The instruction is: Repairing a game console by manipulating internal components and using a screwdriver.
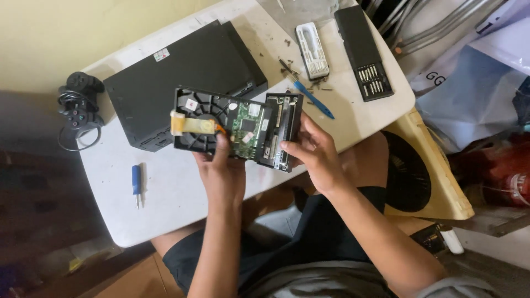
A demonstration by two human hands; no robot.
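Left hand and right hand clamped on black drive assembly, held above white table, long axis running left to right, green circuit board faced upward, black console behind

The person is wearing black shorts that are showing across the lap at six o'clock, the cloth plain and loose, ending above the knees. A grey shirt is showing along the bottom edge, and its short sleeve is peeking in at five o'clock. Both forearms are bare, with no watch, ring or glove showing on the left hand or the right hand. Bare thighs are showing below the shorts' hems, at seven and two o'clock
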